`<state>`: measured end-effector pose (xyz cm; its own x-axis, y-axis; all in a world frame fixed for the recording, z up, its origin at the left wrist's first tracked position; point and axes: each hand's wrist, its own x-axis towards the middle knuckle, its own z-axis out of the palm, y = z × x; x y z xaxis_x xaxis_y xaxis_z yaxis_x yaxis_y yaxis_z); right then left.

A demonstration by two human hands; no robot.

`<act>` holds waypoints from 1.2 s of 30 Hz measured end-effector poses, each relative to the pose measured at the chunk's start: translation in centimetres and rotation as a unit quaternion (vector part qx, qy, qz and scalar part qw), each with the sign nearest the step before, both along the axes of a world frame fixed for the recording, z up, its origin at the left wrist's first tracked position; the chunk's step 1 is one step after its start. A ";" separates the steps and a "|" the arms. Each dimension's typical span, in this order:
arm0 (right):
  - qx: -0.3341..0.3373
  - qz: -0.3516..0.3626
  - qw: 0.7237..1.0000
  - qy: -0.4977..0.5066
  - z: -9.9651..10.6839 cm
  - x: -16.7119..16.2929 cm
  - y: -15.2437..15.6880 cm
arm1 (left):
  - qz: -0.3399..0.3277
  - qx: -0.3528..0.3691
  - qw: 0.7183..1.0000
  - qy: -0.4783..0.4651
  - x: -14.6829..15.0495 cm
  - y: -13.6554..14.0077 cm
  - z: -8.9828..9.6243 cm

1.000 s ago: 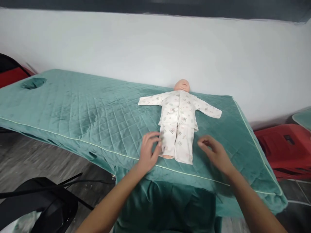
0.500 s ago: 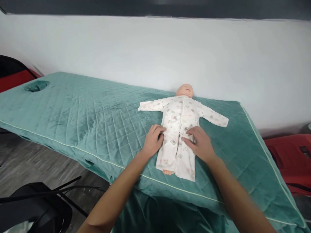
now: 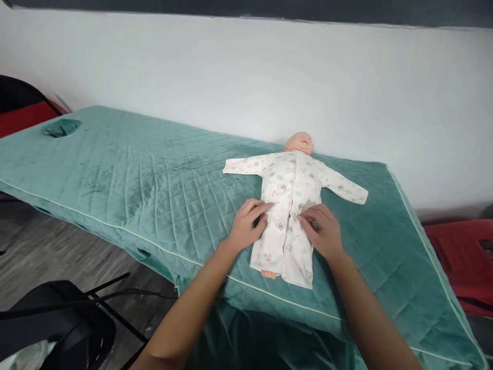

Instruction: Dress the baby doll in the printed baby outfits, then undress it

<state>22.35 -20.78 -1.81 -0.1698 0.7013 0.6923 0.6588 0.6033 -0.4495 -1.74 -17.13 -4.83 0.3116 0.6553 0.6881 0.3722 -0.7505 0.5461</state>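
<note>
Along a green quilted bed (image 3: 115, 169), the left hand (image 3: 247, 224), fingers parted, and, past a clothed doll (image 3: 291, 192) lying on it, the right hand (image 3: 322, 231), fingers pinching its shirt (image 3: 283, 177), have left its legs' sides, bringing work to its waist.

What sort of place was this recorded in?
Probably a massage or care training room: there is a quilted green bed with what looks like a face hole, and a dressed baby doll lies on it.

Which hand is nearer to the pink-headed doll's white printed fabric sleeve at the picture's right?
Right. The right hand is at the waist of the doll, just below that sleeve in the picture; the left hand is across the body, farther off.
</note>
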 end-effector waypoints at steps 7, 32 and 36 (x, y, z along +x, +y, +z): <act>-0.108 -0.089 0.951 0.276 -1.0 1.5 0.3 | -0.051 -0.029 0.998 -0.024 -0.2 0.1 0.0; -0.209 -0.201 0.844 0.452 -2.4 4.5 2.2 | 0.156 -0.263 0.891 -0.336 -5.0 2.3 -0.5; -0.196 -0.201 0.836 0.472 -2.3 5.1 2.2 | 0.334 -0.194 0.866 -0.317 -16.8 2.8 2.1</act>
